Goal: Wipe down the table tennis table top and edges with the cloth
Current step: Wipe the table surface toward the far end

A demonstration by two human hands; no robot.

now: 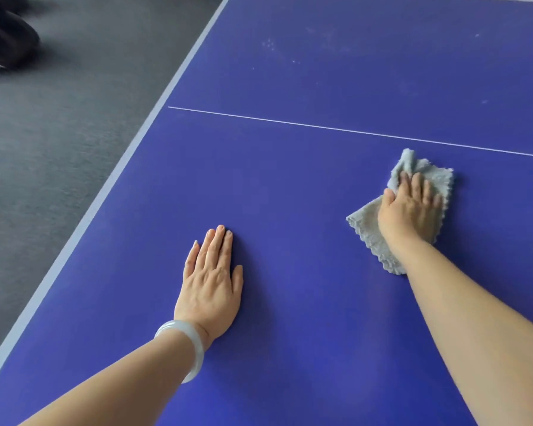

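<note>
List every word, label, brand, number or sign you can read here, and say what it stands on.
None can be read.
The blue table bears only a thin white line, no lettering.
The grey cloth under the right hand shows no tag.
The bracelet is plain.
The dark thing on the floor is too blurred to tell.

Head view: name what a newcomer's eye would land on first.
The deep blue table top fills the view, and against it the right hand pressing a rumpled grey cloth flat, right of centre just below the thin white line, draws the eye first. Next comes the left hand, lying flat at lower centre, with a pale bangle on its wrist. Faint pale specks mark the blue beyond the line.
</note>
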